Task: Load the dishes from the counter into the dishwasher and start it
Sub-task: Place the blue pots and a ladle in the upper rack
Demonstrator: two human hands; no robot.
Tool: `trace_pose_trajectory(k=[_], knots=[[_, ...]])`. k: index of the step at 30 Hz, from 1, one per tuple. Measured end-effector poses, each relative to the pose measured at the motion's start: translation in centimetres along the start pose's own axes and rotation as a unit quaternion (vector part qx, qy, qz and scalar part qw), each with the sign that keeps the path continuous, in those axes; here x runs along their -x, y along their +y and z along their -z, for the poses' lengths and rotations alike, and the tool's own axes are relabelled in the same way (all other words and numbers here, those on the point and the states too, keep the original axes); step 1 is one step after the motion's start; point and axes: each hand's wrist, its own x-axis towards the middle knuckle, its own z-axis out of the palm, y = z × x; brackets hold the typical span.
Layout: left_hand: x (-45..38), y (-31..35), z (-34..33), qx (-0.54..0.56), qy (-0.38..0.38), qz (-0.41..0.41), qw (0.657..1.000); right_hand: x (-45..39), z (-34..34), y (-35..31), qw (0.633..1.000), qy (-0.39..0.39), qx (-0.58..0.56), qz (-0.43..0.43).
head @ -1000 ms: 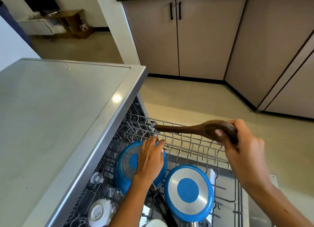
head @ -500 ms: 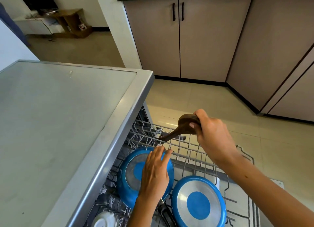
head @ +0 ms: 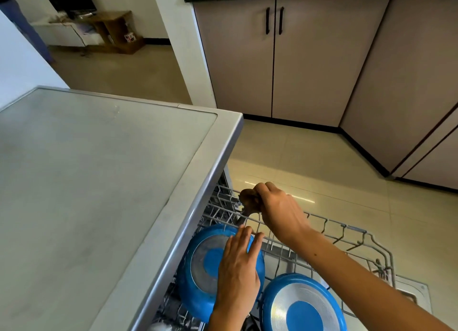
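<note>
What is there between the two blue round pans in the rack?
In the head view, only grey wire rack shows between the left blue round pan and the right one; the left hand overlaps that gap.

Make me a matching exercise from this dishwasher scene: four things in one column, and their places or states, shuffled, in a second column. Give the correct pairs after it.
Things:
1. wooden spoon
2. left hand
3. nearer blue pan
4. cabinet doors

Places or states:
A. shut, under a dark countertop across the floor
B. upside down in the rack, touched by neither hand
C. gripped by the right hand above the far end of the rack
D. laid flat on the farther blue pan

Pairs: 1-C, 2-D, 3-B, 4-A
</note>
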Motion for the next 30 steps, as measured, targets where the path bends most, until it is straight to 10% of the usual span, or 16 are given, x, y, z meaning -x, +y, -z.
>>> trace_pose_trajectory(k=[30], knots=[[0.0, 0.2, -0.6, 0.008, 0.045, -0.004, 0.999, -1.8, -6.1, 0.8, 0.999, -0.042, 0.026, -0.019]])
